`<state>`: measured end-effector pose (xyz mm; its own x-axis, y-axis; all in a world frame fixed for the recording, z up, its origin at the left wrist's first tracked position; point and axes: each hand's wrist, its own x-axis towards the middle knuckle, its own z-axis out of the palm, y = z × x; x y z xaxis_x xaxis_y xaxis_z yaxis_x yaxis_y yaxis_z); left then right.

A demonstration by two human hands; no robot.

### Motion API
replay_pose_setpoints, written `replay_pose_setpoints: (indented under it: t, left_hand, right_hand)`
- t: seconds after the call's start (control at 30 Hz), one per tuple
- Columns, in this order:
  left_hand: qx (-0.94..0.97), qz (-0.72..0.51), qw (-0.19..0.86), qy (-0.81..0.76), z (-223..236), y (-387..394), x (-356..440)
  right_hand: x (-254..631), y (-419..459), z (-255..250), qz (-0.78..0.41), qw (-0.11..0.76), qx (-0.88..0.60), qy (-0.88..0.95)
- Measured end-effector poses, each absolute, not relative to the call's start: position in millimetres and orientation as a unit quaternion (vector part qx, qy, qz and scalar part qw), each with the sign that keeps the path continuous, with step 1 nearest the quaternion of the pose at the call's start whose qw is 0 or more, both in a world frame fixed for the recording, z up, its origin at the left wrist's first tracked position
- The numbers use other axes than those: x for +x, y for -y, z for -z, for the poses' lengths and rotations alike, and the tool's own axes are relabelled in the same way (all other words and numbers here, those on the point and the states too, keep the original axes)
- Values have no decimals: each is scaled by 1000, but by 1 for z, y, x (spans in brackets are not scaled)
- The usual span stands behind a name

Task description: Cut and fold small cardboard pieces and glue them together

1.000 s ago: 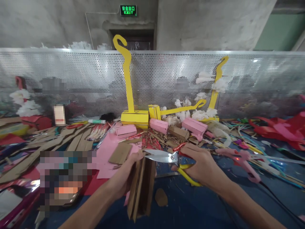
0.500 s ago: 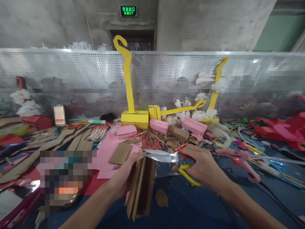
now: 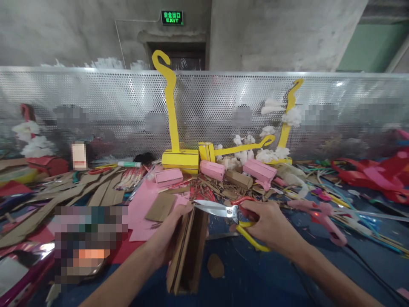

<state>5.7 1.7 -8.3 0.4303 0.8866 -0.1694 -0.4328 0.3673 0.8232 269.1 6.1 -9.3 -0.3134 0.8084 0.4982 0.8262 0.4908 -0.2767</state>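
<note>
My left hand [image 3: 171,232] is closed around a folded brown cardboard piece [image 3: 196,251], a long trough with its open side toward me. In my right hand [image 3: 265,221] is a pair of scissors [image 3: 220,209] with one red and one yellow handle. The steel blades point left and lie across the far end of the cardboard, close to my left thumb. Whether cardboard sits between the blades is hard to make out. A small rounded cardboard scrap [image 3: 216,265] lies on the blue table just right of the trough.
Behind are yellow box shapes [image 3: 180,160], pink blocks [image 3: 260,170] and cardboard shreds. A pink glue gun [image 3: 319,213] with a black cord lies at right. Pink sheet [image 3: 140,213] and cardboard strips [image 3: 73,187] cover the left. A perforated metal screen [image 3: 128,111] stands across the back.
The scissors and my right hand have shifted slightly left, and the handles have drawn somewhat closer together. My left hand keeps its grip on the cardboard; the camera view has tilted a little.
</note>
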Motion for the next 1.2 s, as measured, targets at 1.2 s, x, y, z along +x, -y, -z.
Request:
replay_pose_setpoints:
  t: [1.2]
  left_hand:
    - [709,-634,194,-241,19,-20,-9]
  right_hand:
    - [226,22,20,-611,358,-346,615]
